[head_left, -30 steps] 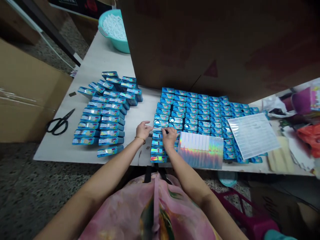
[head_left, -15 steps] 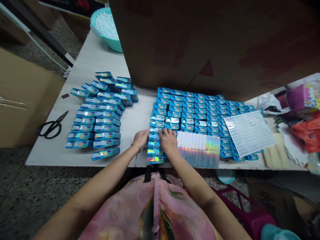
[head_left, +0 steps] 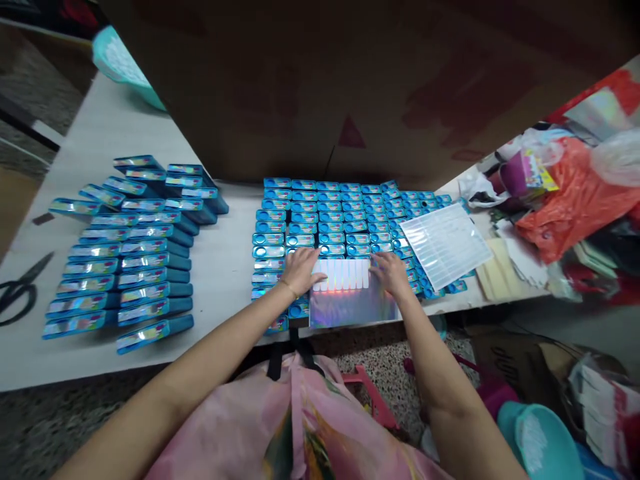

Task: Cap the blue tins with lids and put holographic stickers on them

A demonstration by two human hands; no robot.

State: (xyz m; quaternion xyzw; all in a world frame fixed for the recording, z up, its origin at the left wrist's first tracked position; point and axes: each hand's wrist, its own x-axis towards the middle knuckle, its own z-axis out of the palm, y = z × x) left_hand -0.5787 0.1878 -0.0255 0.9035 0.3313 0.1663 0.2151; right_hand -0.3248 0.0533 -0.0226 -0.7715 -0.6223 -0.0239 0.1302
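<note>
My left hand is at the left edge of a shiny holographic sticker sheet, its fingers closed on that edge. My right hand is at the sheet's upper right, with the fingertips bent onto it. White strips run along the top of the sheet, which lies over blue boxes packed in rows. On the left of the table stand more blue boxes with shiny labels on their upper ends. A pale sticker sheet rests on the boxes to the right.
A large cardboard box rises behind the rows. Black scissors lie far left, near a turquoise basin. Red plastic bags and papers fill the right end of the table.
Both hands have left the front left column of boxes and moved right to the holographic sheet. The camera view has swung to the right.
</note>
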